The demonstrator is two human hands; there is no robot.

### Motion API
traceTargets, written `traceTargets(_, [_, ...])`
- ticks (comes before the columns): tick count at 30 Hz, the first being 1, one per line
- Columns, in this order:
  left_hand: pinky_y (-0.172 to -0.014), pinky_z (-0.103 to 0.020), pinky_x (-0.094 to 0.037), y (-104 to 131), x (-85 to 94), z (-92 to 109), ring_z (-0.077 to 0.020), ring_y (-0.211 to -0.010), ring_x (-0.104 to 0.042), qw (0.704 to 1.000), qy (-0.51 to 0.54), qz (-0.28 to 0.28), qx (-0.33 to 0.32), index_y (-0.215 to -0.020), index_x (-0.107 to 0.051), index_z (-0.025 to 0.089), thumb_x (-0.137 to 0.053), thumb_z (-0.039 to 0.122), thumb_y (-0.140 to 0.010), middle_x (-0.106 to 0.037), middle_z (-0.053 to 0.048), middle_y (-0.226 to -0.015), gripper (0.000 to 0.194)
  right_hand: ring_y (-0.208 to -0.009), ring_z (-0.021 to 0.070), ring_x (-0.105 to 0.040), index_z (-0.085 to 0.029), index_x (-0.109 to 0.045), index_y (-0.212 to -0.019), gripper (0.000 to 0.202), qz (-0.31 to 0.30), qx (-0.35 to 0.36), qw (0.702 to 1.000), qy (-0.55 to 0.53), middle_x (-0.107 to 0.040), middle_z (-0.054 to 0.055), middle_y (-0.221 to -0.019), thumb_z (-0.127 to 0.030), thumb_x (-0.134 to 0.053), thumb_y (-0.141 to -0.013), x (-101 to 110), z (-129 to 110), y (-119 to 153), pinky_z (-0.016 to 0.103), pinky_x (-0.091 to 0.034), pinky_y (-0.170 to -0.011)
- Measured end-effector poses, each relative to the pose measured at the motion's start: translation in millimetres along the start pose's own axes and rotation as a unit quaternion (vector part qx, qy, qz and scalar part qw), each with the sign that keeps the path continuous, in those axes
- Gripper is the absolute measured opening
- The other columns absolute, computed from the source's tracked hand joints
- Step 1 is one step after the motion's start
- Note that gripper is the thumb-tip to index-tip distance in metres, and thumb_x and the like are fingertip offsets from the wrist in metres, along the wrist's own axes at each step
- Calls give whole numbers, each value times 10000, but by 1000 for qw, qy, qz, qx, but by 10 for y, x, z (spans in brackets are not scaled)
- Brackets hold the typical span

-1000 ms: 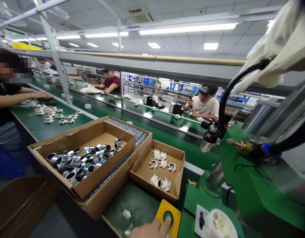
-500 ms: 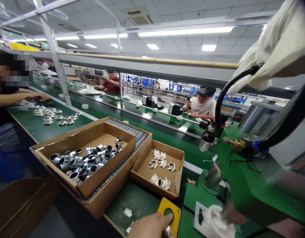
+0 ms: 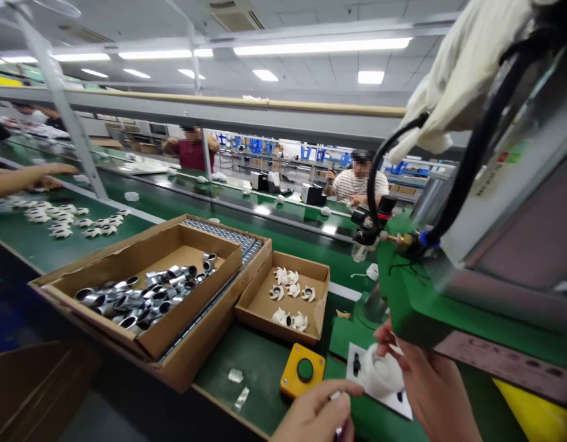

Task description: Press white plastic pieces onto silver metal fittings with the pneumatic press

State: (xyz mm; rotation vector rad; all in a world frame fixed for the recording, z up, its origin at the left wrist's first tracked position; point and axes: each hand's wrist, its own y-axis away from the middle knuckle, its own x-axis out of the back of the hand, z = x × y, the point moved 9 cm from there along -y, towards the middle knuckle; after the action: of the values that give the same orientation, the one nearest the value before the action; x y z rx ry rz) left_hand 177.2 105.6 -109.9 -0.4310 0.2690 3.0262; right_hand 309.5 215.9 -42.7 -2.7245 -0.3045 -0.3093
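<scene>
Head view, right hand (image 3: 431, 393) fingers touching white part (image 3: 378, 371), left hand (image 3: 318, 414) nearby

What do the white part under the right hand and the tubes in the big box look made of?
White part: likely moulded plastic, matte and slightly translucent, with soft edges. Right hand touches it.
Tubes: metal, probably polished steel or plated; bright mirror-like highlights and dark bores.
Big box: brown corrugated cardboard, dull finish, folded flaps.

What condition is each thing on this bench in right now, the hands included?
left hand: closed on a small metal piece, off the button.
right hand: fingers on the white plastic part.
white plastic part: sitting on the press fixture.
yellow button box: untouched.
large cardboard box: open, holding metal rings.
small cardboard box: open, few white impellers inside.
</scene>
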Motion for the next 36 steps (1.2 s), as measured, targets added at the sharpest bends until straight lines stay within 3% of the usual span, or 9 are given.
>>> traceTargets(4, [-377, -211, -198, 136, 61, 48, -67, -409, -363, 996, 35, 68, 38, -1176, -530, 148, -418, 484, -850, -515, 6, -650, 481, -659, 198, -586, -208, -633, -742, 295, -21, -92, 994, -51, -623, 41, -675, -485, -556, -806, -62, -23, 57, 331, -480, -650])
traceTargets(10, [-345, -143, -185, 134, -27, 154, -52, -404, -352, 992, 31, 112, 59, -1035, -489, 218, -508, 366, -830, -494, 51, -605, 254, -663, 146, -593, -201, -606, -942, 280, -29, -222, 962, -156, -628, 8, -761, -406, -659, -757, 230, 222, 634, 293, -446, -676])
traceTargets(13, [-335, -133, -192, 53, -70, 177, -54, -390, -333, 990, 31, 124, 60, -986, -481, 238, -531, 390, -820, -499, 58, -574, 231, -724, 144, -605, -200, -620, -849, 213, 38, -226, 963, -141, -631, 8, -838, -351, -693, -717, 801, 345, 866, 283, -454, -701])
traceTargets(17, [-330, -146, -240, -121, -155, 198, -74, -419, -362, 991, 35, 113, 68, -966, -507, 256, -602, 412, -782, -520, 48, -603, 259, -735, 151, -604, -197, -605, -1040, 314, 160, -171, 968, 89, -648, 34, -867, -347, -640, -766, 2086, 406, 1023, 278, -473, -702])
traceTargets(21, [-321, -160, -283, -357, -386, 238, -73, -437, -371, 988, 124, 62, 73, -965, -561, 201, -586, 384, -811, -521, 18, -659, 241, -695, 180, -618, -164, -627, -1067, 351, 147, -179, 865, 445, -674, 91, -893, -406, -469, -868, 3018, 551, 996, 303, -471, -676])
traceTargets(24, [-334, -135, -306, -535, -603, 303, -55, -465, -377, 969, 236, 23, 64, -937, -571, 167, -542, 307, -855, -489, 14, -700, 165, -872, 231, -629, -196, -705, -917, 205, 52, -179, 844, 503, -681, 87, -988, -274, -553, -803, 3106, 853, 883, 317, -443, -792])
traceTargets(29, [-344, -106, -295, -687, -886, 385, -49, -503, -381, 919, 386, -53, 54, -754, -515, 161, -604, 230, -821, -459, 28, -714, 131, -839, 235, -658, -187, -671, -1085, 375, -54, -167, 821, 543, -685, 114, -980, -97, -544, -743, 2883, 1334, 850, 315, -448, -770])
traceTargets(33, [-336, -106, -265, -695, -957, 378, -35, -483, -348, 907, 409, -70, 63, -731, -501, 142, -636, 267, -802, -429, 36, -687, 198, -878, 302, -657, -133, -635, -1126, 351, -61, -147, 801, 576, -672, 175, -994, -169, -527, -794, 2921, 1463, 867, 372, -450, -765])
traceTargets(36, [-336, -113, -246, -709, -997, 384, -35, -487, -351, 909, 406, -74, 64, -714, -483, 143, -635, 322, -803, -415, 39, -679, 251, -939, 340, -634, -111, -578, -1168, 398, 3, -129, 781, 611, -603, 241, -1116, -340, -473, -860, 3054, 1207, 832, 404, -444, -768])
